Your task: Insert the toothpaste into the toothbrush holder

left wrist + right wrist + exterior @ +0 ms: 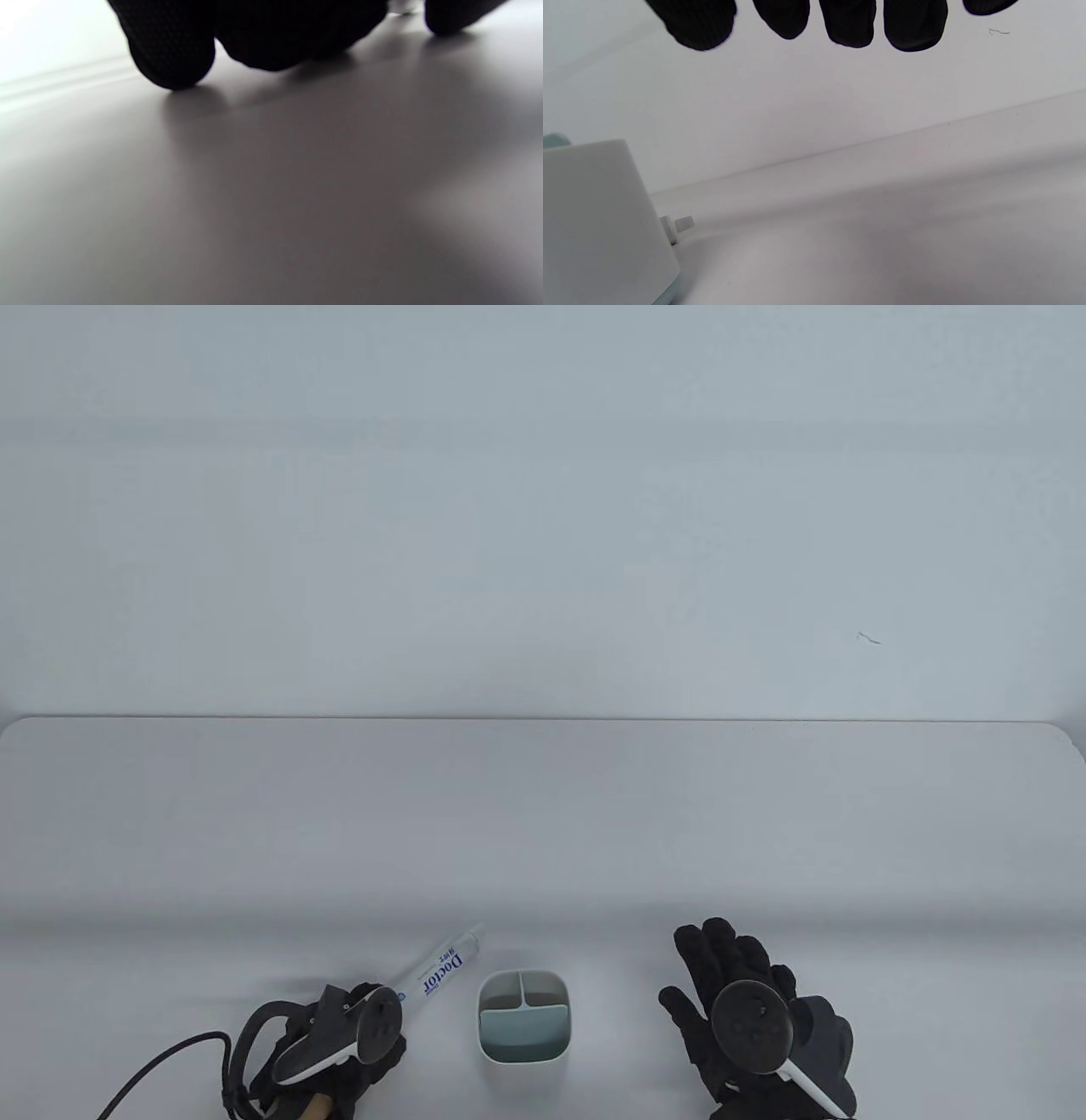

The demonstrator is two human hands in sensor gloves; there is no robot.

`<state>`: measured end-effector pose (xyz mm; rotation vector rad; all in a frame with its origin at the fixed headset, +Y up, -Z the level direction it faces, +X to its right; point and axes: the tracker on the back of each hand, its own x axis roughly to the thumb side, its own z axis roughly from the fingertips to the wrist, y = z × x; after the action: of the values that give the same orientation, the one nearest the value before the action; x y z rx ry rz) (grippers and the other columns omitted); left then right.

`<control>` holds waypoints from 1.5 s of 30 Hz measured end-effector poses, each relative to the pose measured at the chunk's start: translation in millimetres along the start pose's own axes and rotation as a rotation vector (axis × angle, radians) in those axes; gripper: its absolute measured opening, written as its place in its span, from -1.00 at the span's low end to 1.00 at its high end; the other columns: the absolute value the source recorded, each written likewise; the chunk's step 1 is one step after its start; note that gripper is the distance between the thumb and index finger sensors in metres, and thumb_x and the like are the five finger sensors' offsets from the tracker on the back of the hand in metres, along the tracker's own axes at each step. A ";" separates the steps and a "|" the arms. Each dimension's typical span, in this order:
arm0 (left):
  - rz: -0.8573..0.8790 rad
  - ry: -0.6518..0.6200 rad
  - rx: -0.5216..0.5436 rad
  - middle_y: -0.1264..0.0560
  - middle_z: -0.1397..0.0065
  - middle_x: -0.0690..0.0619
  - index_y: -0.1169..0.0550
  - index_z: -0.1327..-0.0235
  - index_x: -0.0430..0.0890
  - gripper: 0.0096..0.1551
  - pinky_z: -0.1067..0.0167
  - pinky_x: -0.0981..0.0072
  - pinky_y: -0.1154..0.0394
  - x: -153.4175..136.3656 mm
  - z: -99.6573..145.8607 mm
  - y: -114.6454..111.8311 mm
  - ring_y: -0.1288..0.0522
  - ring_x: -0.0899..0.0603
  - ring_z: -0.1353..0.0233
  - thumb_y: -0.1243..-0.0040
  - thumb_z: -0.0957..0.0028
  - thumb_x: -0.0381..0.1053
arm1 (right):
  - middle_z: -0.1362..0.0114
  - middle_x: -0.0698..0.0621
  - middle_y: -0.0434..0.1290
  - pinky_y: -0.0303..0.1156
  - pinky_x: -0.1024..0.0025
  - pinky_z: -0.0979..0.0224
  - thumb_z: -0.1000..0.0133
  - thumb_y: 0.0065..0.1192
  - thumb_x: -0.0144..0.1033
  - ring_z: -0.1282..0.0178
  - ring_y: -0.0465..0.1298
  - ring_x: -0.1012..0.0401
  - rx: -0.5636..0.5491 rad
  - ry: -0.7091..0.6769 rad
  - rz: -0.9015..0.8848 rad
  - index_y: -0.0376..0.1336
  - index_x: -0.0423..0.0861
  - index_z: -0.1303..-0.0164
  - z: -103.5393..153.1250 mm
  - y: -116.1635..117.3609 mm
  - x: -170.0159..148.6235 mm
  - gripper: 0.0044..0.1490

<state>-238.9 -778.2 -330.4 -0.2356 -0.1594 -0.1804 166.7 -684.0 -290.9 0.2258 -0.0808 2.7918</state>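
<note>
The toothpaste tube (443, 966) lies flat on the white table (543, 831), just left of the toothbrush holder (523, 1016). Its long axis runs on a slant: one end points up and away to the right, past the holder's far-left corner, and the other end runs down to the left hand (339, 1035). It is a slim white tube with "Doctor" printed along it in blue; from the right wrist view only its pale end (678, 224) peeks out beside the holder's white wall (598, 220).

The holder stands upright, a white rounded-square cup with a pale blue-green inside split into two small compartments at the back and one large one in front.

The left hand sits at the tube's lower end, fingers (172, 55) curled down to the table; whether they grip the tube I cannot tell. The right hand (738, 1001) is right of the holder, well apart from it, fingers (912, 25) spread and holding nothing.
</note>
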 end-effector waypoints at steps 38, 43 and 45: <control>0.040 -0.100 0.533 -0.60 0.07 0.21 -0.28 -0.36 -0.09 0.06 -0.13 0.08 -0.63 58.9 17.0 141.8 -0.60 0.09 0.24 0.12 0.16 0.65 | -0.72 -0.12 0.26 0.04 -0.38 -0.51 -0.30 -0.07 0.14 -0.65 0.31 -0.24 0.078 -0.031 -0.561 0.05 -0.05 -0.68 -63.6 -9.8 58.6 -0.20; 0.089 -0.113 0.592 -0.60 0.06 0.22 -0.28 -0.36 -0.08 0.06 -0.13 0.08 -0.63 64.6 23.4 146.4 -0.60 0.09 0.24 0.12 0.16 0.65 | -0.71 -0.12 0.27 0.04 -0.37 -0.52 -0.30 -0.09 0.16 -0.64 0.31 -0.23 0.090 -0.029 -0.688 0.06 -0.05 -0.64 -71.0 -9.3 70.8 -0.22; 0.120 -0.122 0.604 -0.60 0.06 0.21 -0.28 -0.36 -0.09 0.05 -0.13 0.08 -0.63 66.7 27.0 146.2 -0.60 0.09 0.23 0.12 0.15 0.65 | -0.71 -0.13 0.26 0.03 -0.37 -0.52 -0.32 -0.09 0.14 -0.64 0.31 -0.23 0.077 -0.031 -0.710 0.05 -0.09 -0.65 -72.6 -8.3 73.5 -0.20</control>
<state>-149.1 -642.4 -324.3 0.3454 -0.3112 0.0069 90.4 -646.1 -350.1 0.2552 0.0853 2.0863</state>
